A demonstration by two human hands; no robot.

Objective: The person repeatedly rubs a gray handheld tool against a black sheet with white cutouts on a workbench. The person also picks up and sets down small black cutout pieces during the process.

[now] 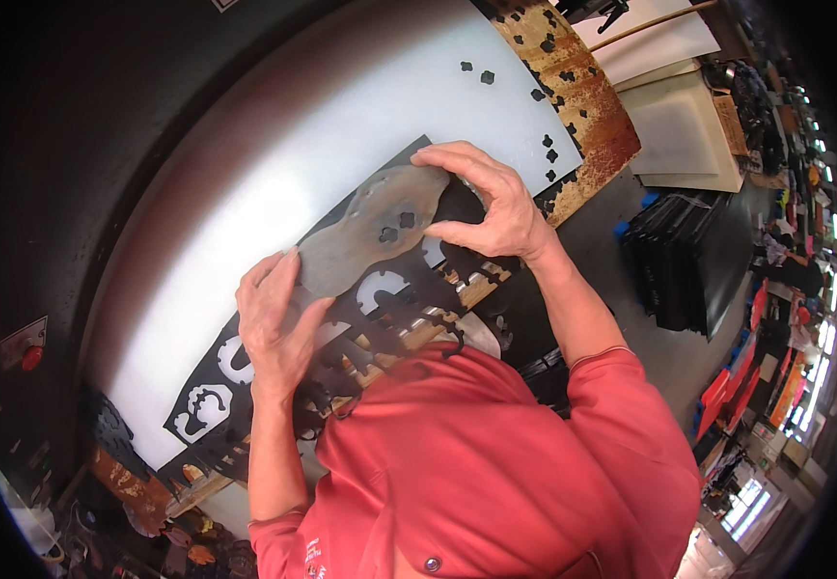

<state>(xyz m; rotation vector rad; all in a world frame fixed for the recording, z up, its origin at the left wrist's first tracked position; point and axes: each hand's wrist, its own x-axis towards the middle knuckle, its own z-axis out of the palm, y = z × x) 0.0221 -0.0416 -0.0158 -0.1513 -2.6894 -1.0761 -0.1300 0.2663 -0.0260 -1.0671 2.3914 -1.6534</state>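
Both hands lifting a cut metal piece [370,232] out of the dark cutout sheet [380,309].

Piece is wavy-edged, grey-brown, tilted above the sheet on the white table [274,164]. Right hand [491,207] pinches its upper end, thumb under, fingers curled over; left hand [274,323] fingers together, flat on the lower edge. Step, likely: freeing the part. Next calls for a clean, level lift; the edges look sharp.

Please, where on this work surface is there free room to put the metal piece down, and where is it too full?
Free: the bright white surface up-left of the flat metal piece that the left hand and right hand hold, bordered by the dark rim and the rusty strip. Crowded: the black cut-out sheet under the hands, and the rusty strip's scattered black bits.
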